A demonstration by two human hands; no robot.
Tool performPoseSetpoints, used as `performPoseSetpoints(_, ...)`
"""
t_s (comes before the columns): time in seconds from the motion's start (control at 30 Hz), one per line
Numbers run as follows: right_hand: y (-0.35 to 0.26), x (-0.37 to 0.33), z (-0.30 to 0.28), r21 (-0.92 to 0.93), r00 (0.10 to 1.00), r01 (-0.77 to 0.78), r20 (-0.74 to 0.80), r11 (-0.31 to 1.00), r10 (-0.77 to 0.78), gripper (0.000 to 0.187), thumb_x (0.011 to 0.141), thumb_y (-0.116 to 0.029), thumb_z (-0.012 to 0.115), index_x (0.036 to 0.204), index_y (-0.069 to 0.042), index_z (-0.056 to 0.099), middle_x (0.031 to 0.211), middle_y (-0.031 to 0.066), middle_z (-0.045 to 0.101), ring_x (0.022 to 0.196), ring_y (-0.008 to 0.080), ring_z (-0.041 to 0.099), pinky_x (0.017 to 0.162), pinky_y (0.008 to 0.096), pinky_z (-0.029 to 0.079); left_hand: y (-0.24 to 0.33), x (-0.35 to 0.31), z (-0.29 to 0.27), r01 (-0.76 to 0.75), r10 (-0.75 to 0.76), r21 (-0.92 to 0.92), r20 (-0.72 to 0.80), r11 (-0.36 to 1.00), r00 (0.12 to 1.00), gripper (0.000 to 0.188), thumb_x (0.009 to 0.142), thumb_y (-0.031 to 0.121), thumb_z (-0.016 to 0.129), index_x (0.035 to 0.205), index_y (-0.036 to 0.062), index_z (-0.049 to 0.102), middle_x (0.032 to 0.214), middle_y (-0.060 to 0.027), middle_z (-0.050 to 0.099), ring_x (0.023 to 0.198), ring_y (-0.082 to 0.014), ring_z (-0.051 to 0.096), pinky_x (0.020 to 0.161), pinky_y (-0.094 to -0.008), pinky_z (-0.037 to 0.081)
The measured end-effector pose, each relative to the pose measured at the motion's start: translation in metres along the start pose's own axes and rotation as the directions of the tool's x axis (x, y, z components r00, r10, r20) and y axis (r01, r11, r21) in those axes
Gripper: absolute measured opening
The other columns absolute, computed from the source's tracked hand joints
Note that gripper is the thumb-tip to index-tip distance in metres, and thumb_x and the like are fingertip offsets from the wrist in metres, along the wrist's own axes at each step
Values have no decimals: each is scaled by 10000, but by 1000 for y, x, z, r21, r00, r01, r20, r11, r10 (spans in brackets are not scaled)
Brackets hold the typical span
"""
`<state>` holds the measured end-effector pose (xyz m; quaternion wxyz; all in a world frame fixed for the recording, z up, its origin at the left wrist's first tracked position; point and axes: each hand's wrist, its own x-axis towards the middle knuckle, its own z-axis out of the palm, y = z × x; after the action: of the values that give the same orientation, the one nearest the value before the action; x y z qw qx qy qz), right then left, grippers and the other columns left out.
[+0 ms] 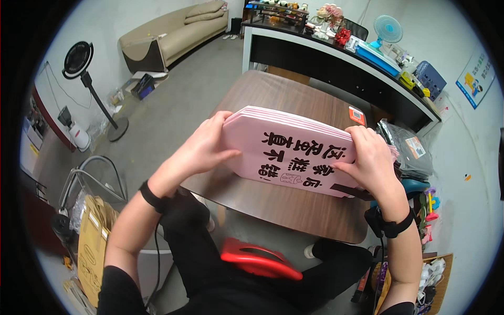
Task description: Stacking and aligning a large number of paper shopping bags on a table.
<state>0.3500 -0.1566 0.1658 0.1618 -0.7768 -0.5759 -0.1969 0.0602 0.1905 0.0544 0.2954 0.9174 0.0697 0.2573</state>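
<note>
A stack of several pink flattened cardboard pieces (pixel 244 134) stands on its long edge over the brown wooden table (pixel 283 212), leaning slightly. Black writing and a small line drawing cover its front face. My left hand (pixel 210 144) grips the stack's left end, thumb on the front and fingers over the top corner. At the opposite end my right hand (pixel 371 157) clasps it the same way, thumb pressed to the face. The layered edges show along the top. A dark strip (pixel 352 191) lies at the stack's lower right. My fingertips behind the stack are hidden.
An orange-red card (pixel 357 115) and plastic-wrapped dark packages (pixel 409 149) lie on the right. A red stool (pixel 260 258) is between my legs. Beyond stand a black-and-white desk (pixel 315 58) and a beige sofa (pixel 178 39). Brown paper bags (pixel 94 247) stand at the left.
</note>
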Motion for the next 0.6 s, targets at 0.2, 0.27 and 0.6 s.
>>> performPoseSetpoints(0.2,-9,5,2,19,986,-125,-109,992,126,691,720,-258,1137,1273,-98,755,1125,126,814,1130,390,798,941,511,635,7,3,-5,48,-53,-33,-155,998,987,898,911,317,1091,1609,1,624,1484,-233,770,1444,-431,727,1236,-530,586)
performPoseSetpoints(0.27,-8,2,-2,24,969,-201,-142,979,202,690,720,-259,1137,1272,-98,756,1125,126,814,1131,390,798,942,511,635,25,9,-4,51,-44,20,-274,998,961,958,893,335,1113,1653,22,621,1504,-214,772,1444,-391,748,1231,-515,608)
performPoseSetpoints(0.6,-26,1,8,45,863,-468,-191,883,468,682,722,-262,1136,1268,-98,762,1127,126,816,1133,390,798,946,511,634,48,15,21,46,-75,-179,-162,983,984,993,956,219,1076,1773,9,552,1526,-174,791,1406,-260,779,1225,-433,625)
